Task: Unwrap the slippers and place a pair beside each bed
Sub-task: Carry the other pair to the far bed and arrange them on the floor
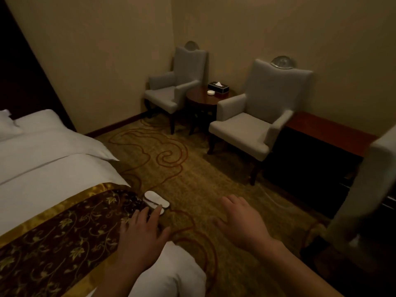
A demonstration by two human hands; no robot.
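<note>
Dim carpet (192, 168); white slippers (156, 200) half-hidden behind bed (53, 179), both hands empty, spread.

Slippers (156, 201) on the carpet (192, 179), seemingly touching the bed (53, 168); armchairs (252, 125) beyond.

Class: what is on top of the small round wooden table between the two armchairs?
A dark tissue box and a small white round dish sit on the round wooden table. The dish's contents cannot be seen.
</note>
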